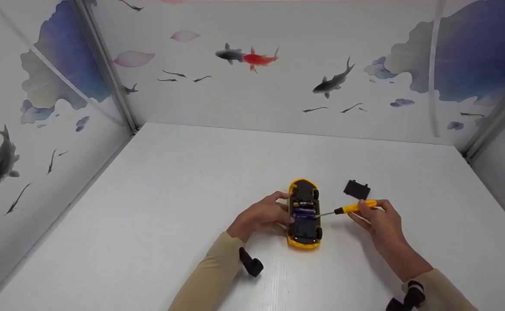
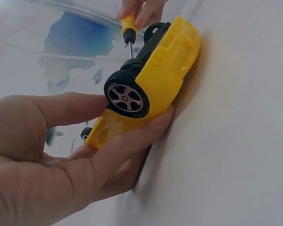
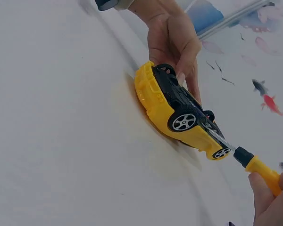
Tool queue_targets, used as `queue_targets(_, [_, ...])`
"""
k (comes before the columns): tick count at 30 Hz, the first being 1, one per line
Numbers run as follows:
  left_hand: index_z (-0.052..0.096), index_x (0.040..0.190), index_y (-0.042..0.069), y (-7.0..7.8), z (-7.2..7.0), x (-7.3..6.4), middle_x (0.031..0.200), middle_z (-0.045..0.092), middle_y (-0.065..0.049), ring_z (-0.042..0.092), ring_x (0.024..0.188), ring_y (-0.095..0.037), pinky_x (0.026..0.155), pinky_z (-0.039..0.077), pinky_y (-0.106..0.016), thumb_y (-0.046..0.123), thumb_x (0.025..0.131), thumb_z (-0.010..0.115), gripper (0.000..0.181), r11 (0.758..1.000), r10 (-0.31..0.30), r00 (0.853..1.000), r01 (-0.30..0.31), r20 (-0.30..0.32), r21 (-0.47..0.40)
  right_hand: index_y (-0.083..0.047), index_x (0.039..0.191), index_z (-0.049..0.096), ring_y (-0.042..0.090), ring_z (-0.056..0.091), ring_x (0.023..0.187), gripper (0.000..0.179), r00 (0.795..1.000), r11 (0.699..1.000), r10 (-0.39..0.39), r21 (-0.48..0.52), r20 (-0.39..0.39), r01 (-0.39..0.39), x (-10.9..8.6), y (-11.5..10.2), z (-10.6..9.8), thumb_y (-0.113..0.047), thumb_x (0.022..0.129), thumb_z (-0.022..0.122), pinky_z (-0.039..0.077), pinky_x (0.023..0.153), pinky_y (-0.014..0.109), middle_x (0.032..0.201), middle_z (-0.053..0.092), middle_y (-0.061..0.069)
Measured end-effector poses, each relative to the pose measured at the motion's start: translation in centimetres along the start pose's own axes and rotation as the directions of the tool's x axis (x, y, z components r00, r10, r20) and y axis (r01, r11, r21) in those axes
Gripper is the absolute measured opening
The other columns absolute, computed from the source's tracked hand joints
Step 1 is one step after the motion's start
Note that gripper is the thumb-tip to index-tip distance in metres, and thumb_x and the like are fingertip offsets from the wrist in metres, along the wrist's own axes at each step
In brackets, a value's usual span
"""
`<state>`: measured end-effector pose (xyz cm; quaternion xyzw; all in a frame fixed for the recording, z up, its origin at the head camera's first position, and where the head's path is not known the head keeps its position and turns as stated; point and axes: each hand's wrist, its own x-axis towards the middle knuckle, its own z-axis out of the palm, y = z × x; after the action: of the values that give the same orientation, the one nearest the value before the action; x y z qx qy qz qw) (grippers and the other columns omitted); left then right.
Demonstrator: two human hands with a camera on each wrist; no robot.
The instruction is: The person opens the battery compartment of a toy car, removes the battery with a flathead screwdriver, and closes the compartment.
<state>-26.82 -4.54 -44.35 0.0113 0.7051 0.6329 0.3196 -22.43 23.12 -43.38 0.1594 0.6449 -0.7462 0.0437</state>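
A yellow toy car [image 1: 305,235] lies upside down on the white table, its black underside facing up. Its battery compartment is uncovered, showing batteries [image 1: 304,213] inside. My left hand [image 1: 266,214] grips the car from its left side, thumb and fingers around the body by a wheel [image 2: 126,98]. In my right hand [image 1: 382,222] is a screwdriver [image 1: 356,207] with a yellow and black handle. The metal shaft [image 3: 220,137] points left, its tip at the battery compartment's right edge. The tip itself is hidden in the left wrist view.
A small black battery cover [image 1: 357,189] lies on the table [image 1: 170,207] to the right of the car, just beyond the screwdriver. White panels [image 1: 278,99] printed with fish and petals enclose the table at the back and sides.
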Motion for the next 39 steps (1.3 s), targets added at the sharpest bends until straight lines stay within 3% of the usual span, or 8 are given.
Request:
queue_targets(5, [0.036, 0.150, 0.019, -0.2, -0.1, 0.0, 0.144, 0.053, -0.017, 0.069, 0.108, -0.031, 0.087, 0.061, -0.047, -0.008, 0.086, 0.065, 0.075, 1.000, 0.007, 1.000, -0.007, 0.022, -0.023, -0.013, 0.120, 0.042, 0.000, 0.070, 0.090, 0.026, 1.000, 1.000, 0.001, -0.025, 0.027, 0.000, 0.0, 0.2, -0.4, -0.021, 0.101, 0.058, 0.056, 0.091, 0.020, 0.123, 0.049, 0.004])
queue_targets(9, [0.037, 0.149, 0.018, -0.2, 0.0, 0.0, 0.143, 0.053, -0.018, 0.070, 0.106, -0.032, 0.087, 0.061, -0.047, -0.009, 0.085, 0.065, 0.076, 0.999, 0.014, 1.000, -0.012, 0.027, -0.045, -0.009, 0.121, 0.044, -0.003, 0.069, 0.089, 0.029, 0.992, 0.978, -0.124, -0.172, -0.009, 0.121, -0.6, -0.6, 0.1, -0.023, 0.101, 0.060, 0.058, 0.089, 0.023, 0.118, 0.051, 0.005])
queue_targets(12, [0.038, 0.149, 0.018, -0.2, 0.1, 0.2, 0.143, 0.053, -0.017, 0.070, 0.106, -0.031, 0.088, 0.061, -0.046, -0.008, 0.085, 0.066, 0.075, 0.999, 0.010, 1.000, -0.009, 0.020, -0.041, -0.005, 0.120, 0.047, -0.003, 0.066, 0.091, 0.032, 0.960, 0.919, -0.280, -0.297, -0.032, 0.258, -1.2, -1.5, 0.7, -0.021, 0.099, 0.063, 0.059, 0.085, 0.023, 0.111, 0.052, 0.004])
queue_targets(15, [0.038, 0.149, 0.019, -0.1, 0.2, 0.2, 0.142, 0.054, -0.017, 0.069, 0.107, -0.031, 0.089, 0.061, -0.047, -0.008, 0.086, 0.067, 0.074, 0.999, 0.004, 1.000, -0.003, 0.019, -0.038, -0.001, 0.120, 0.049, 0.000, 0.064, 0.092, 0.033, 0.901, 0.831, -0.433, -0.401, -0.028, 0.386, -1.9, -2.3, 1.2, -0.019, 0.097, 0.065, 0.058, 0.081, 0.018, 0.107, 0.053, 0.002])
queue_targets(18, [0.039, 0.149, 0.019, -0.1, 0.2, 0.1, 0.142, 0.054, -0.016, 0.069, 0.108, -0.031, 0.089, 0.060, -0.047, -0.008, 0.086, 0.067, 0.074, 0.999, 0.001, 1.000, -0.001, 0.016, -0.037, 0.001, 0.119, 0.050, 0.002, 0.063, 0.091, 0.034, 0.861, 0.766, -0.509, -0.456, 0.001, 0.453, -2.3, -2.7, 1.5, -0.020, 0.097, 0.067, 0.057, 0.079, 0.014, 0.105, 0.054, 0.000])
queue_targets(30, [0.038, 0.149, 0.018, -0.3, 0.0, 0.1, 0.144, 0.054, -0.017, 0.069, 0.108, -0.031, 0.090, 0.060, -0.047, -0.008, 0.086, 0.066, 0.074, 0.999, 0.006, 1.000, -0.005, 0.019, -0.046, 0.001, 0.115, 0.050, 0.000, 0.067, 0.089, 0.033, 0.910, 0.816, -0.414, -0.428, 0.035, 0.388, -2.2, -2.2, 2.5, -0.020, 0.096, 0.068, 0.060, 0.079, 0.020, 0.104, 0.057, 0.006])
queue_targets(34, [0.038, 0.149, 0.019, -0.2, 0.1, 0.1, 0.146, 0.052, -0.017, 0.069, 0.109, -0.032, 0.090, 0.060, -0.049, -0.010, 0.085, 0.066, 0.076, 0.998, -0.003, 1.000, 0.004, 0.020, -0.058, 0.002, 0.114, 0.051, 0.000, 0.066, 0.088, 0.031, 0.908, 0.816, -0.418, -0.426, 0.035, 0.392, -2.1, -2.1, 2.7, -0.016, 0.095, 0.068, 0.059, 0.079, 0.019, 0.103, 0.057, 0.005])
queue_targets(39, [0.038, 0.149, 0.020, 0.0, 0.2, 0.2, 0.149, 0.049, -0.017, 0.068, 0.111, -0.033, 0.092, 0.059, -0.051, -0.011, 0.084, 0.065, 0.077, 0.997, -0.020, 1.000, 0.021, 0.014, -0.068, 0.001, 0.113, 0.052, 0.003, 0.064, 0.087, 0.030, 0.894, 0.788, -0.445, -0.456, 0.043, 0.414, -2.2, -2.2, 3.0, -0.016, 0.095, 0.069, 0.059, 0.078, 0.017, 0.103, 0.056, 0.007])
